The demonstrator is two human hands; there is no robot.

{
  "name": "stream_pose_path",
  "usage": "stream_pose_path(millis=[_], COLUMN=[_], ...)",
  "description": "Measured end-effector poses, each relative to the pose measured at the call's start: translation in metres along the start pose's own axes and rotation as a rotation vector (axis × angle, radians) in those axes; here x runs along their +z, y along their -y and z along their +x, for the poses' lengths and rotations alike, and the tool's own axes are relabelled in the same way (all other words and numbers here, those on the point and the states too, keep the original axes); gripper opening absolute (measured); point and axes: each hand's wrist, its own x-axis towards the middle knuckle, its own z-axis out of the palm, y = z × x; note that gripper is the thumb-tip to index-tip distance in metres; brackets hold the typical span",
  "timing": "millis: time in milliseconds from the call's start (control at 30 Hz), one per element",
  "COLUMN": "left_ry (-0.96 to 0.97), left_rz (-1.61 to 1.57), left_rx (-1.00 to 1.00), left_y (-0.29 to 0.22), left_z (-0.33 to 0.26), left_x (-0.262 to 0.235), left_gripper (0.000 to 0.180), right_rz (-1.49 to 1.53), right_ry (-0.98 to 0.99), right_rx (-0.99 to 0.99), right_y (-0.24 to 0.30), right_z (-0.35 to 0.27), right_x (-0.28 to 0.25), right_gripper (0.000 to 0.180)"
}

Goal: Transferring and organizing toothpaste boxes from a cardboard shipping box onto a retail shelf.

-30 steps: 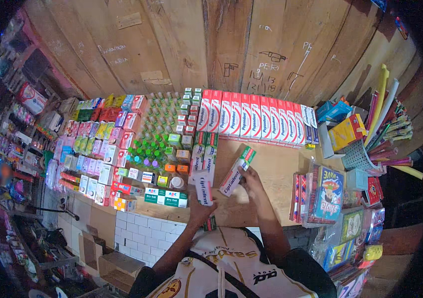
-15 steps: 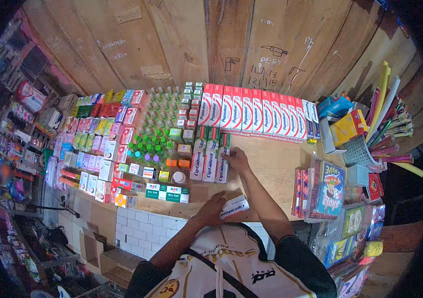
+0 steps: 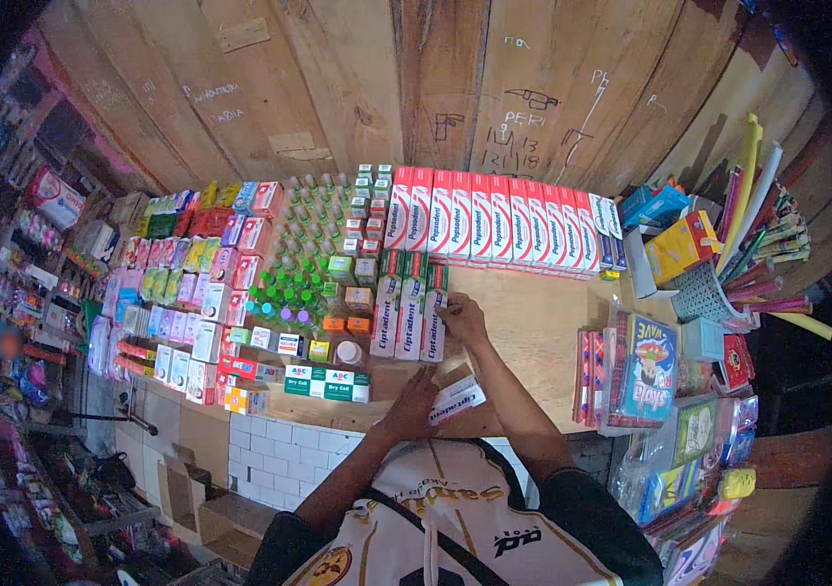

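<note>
My left hand [image 3: 414, 398] is closed on a white toothpaste box [image 3: 457, 399] just in front of my body, above the table's near edge; its left part is hidden by the hand. My right hand [image 3: 463, 318] has its fingers bent against the right side of a toothpaste box [image 3: 432, 327], the rightmost of three white boxes with green and red ends standing side by side. The other two, a middle box [image 3: 409, 322] and a left box [image 3: 385, 322], touch each other to its left.
Behind stands a long row of red-and-white toothpaste boxes [image 3: 491, 223]. Left are small green-capped bottles [image 3: 300, 283], a white-capped jar [image 3: 348, 352], green-and-white battery boxes [image 3: 328, 384] and stacked soap packs. Bagged books [image 3: 648, 371] and a basket [image 3: 704, 295] of tubes flank the wooden tabletop [image 3: 533, 327] on the right.
My left hand has moved slightly forward, toward the three standing boxes, with its toothpaste box. My right hand stays at the rightmost box. The whole view has shifted a little.
</note>
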Motion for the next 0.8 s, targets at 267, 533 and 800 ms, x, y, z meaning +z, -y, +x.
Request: stream_pose_path(millis=[267,533,800], left_ry=[0.069,0.201,0.374], left_rz=[0.021,-0.467,-0.192], left_rx=[0.037,-0.200,-0.074], left_y=[0.001,-0.035,-0.035], left_z=[0.005,0.019,0.051], left_x=[0.008,-0.041,-0.054], left_gripper=[0.071,0.086,0.081], right_rz=[0.051,0.801,0.667], right_ry=[-0.044,0.287,0.713], right_rx=[-0.005,0.360,0.191], right_y=[-0.028,0.012,0.047], right_z=[0.006,-0.041,-0.105], right_x=[-0.005,-0.070,-0.155], right_gripper=[0.030,0.033,0.045])
